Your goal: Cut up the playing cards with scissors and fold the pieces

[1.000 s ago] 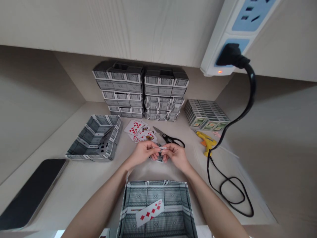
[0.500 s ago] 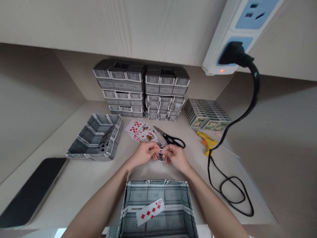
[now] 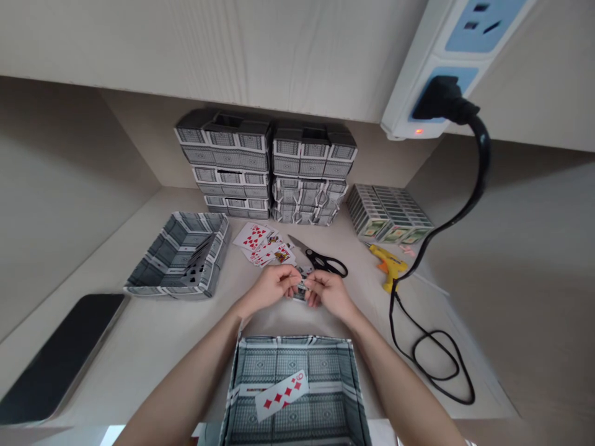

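My left hand [image 3: 277, 284] and my right hand [image 3: 328, 288] meet at the middle of the desk, fingertips pinching a small playing card [image 3: 300, 292] between them. The fingers cover most of it. Just beyond are black-handled scissors [image 3: 325, 261] and a loose pile of face-up playing cards [image 3: 267, 244]. Between my forearms stands an open box made of cards [image 3: 290, 353], with a cut strip of a nine of diamonds [image 3: 282, 396] inside it.
At left, another card box [image 3: 153, 263] holds some cards, with a dark phone [image 3: 60, 359] nearer me. Stacked card boxes [image 3: 232, 161] stand at the back beside packed card decks [image 3: 388, 214]. A yellow glue gun [image 3: 389, 266] lies right, its black cord [image 3: 481, 179] rising to a power strip [image 3: 418, 93].
The card between my fingers has tilted, so more of its patterned surface shows instead of a thin white edge. Both hands stay in nearly the same place.
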The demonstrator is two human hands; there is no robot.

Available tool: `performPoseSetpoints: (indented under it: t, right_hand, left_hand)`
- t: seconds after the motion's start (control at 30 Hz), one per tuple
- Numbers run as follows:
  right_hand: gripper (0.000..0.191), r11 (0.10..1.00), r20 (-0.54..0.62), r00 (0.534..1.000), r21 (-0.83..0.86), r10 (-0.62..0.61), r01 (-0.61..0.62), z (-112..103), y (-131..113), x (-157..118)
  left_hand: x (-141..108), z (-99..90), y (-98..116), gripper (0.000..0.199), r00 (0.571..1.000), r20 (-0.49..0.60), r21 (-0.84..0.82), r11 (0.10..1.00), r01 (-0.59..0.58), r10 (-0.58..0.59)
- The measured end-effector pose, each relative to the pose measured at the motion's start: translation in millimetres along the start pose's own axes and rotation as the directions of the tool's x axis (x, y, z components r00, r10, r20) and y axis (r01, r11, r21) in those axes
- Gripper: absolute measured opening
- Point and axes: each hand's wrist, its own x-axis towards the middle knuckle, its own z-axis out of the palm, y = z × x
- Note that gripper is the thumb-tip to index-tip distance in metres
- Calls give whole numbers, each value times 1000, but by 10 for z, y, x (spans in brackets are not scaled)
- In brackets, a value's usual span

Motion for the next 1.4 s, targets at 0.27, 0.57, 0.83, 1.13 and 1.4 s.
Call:
performPoseSetpoints:
  t: [0.27, 0.57, 0.83, 1.13, 1.4]
  right_hand:
    - [35, 1000, 81, 996, 15, -29, 28, 6, -64, -10]
    - [34, 984, -6, 998, 165, -61, 61, 94, -17, 19]
    - [36, 988, 6, 997, 138, -72, 71, 192, 6, 40]
    - [33, 986, -69, 988, 85, -137, 143, 201, -13, 45]
    - [32, 976, 57, 993, 194, -107, 94, 200, -45, 37]
  left_hand:
    - [52, 57, 18, 30, 976, -207, -109, 990, -88, 64]
    - [86, 24, 6, 32, 977, -166, -318, 945, 74, -132]
    - [73, 69, -5, 22, 933, -355, -172, 985, 2, -63]
    - [93, 127, -57, 29, 887, -461, 30, 999, -10, 23]
    - [68, 145, -64, 32, 868, -413, 426, 901, -83, 275]
